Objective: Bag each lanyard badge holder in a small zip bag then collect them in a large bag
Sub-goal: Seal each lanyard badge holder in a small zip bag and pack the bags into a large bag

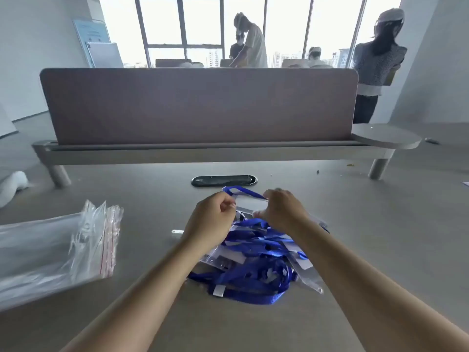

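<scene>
So both hands are up over the mess here: the left hand (212,219) and right hand (281,210) each have their fingers curled in, pinching opposite ends of a clear rectangular plastic sleeve (251,205) with a pale insert, and a blue ribbon loop (242,191) sticks out past its far edge. Honestly can't tell if that sleeve is a bare badge holder or one already slipped into a small bag, it's too blurry. Its long axis runs left to right, stretched between the two hands, and it sits just above the far side of the heap of blue ribbon lanyards and clear plastic badge holders (256,255) lying in the middle of the grey worktop (355,212). The bit that matters for whatever comes next, I reckon: the stack of clear zip bags with red seal strips (96,237) lies well off to the left, so the left hand is the nearer one, and the red-strip ends point right, toward the heap. Beyond the hands there's a black oval cable slot (224,180) in the worktop. As for writing, nothing readable: no brand on the bags, the inserts look blank, and the poster (92,34) on the far wall is a smear.
</scene>
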The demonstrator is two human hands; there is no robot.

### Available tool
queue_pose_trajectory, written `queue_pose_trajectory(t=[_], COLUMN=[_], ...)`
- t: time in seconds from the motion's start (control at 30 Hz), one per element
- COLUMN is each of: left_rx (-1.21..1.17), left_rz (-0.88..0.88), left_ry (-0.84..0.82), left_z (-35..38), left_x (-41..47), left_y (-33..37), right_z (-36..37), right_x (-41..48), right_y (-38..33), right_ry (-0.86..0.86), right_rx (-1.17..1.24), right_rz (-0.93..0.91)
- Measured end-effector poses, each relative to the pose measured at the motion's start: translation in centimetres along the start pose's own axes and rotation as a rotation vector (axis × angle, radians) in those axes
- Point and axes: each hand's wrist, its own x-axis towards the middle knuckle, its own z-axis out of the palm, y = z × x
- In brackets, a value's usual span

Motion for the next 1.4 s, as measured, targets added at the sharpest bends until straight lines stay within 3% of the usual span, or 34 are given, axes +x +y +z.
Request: queue_pose_trajectory(t=[0.13,0.47,0.67,1.13,1.4], left_rx=[0.017,0.010,0.002,0.027,-0.071], left_rz=[-0.037,-0.021,-0.016,-0.036,-0.129], left_ry=[-0.004,0.005,0.029,0.016,0.065], left_z=[0.5,0.2,-0.2,2.3,0.7], left_x=[-0.2,-1.5,-2.1,0.0,-0.4], left_y=[-0.5,-0.1,0.8,0.5,0.5], right_z=[0.9,0.5,0.7,1.1,-2.0], right_x=[1.0,1.1,0.4,2.1,0.7], right_y=[0.0,-0.6,-0.5,0.3,0.8], right_ry=[-0.151,-0.188,-0.083,-0.154,-0.040], right_rx=[-0.015,-0.080,-0.038,0.019,0.192], right_rz=[0.082,0.043,0.004,0.087,0.009])
